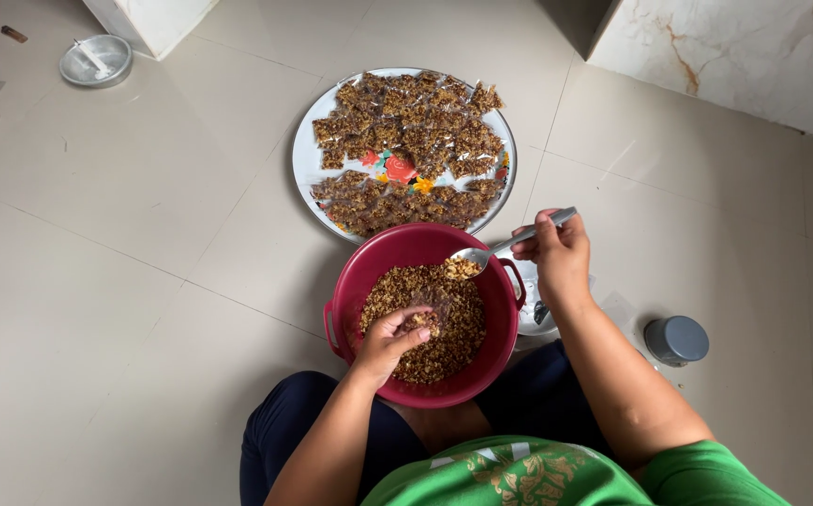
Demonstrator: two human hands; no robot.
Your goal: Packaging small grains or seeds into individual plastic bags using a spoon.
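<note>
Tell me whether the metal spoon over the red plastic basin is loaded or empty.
Loaded. The metal spoon, held by the right hand, carries a small heap of brown mix above the red plastic basin's rim.

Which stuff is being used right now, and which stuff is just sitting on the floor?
In use:
left hand holding a small clear bag
right hand holding a spoon
red bowl of brown mix
tray of filled packets

Just lying about:
grey lidded jar
small metal dish
</note>
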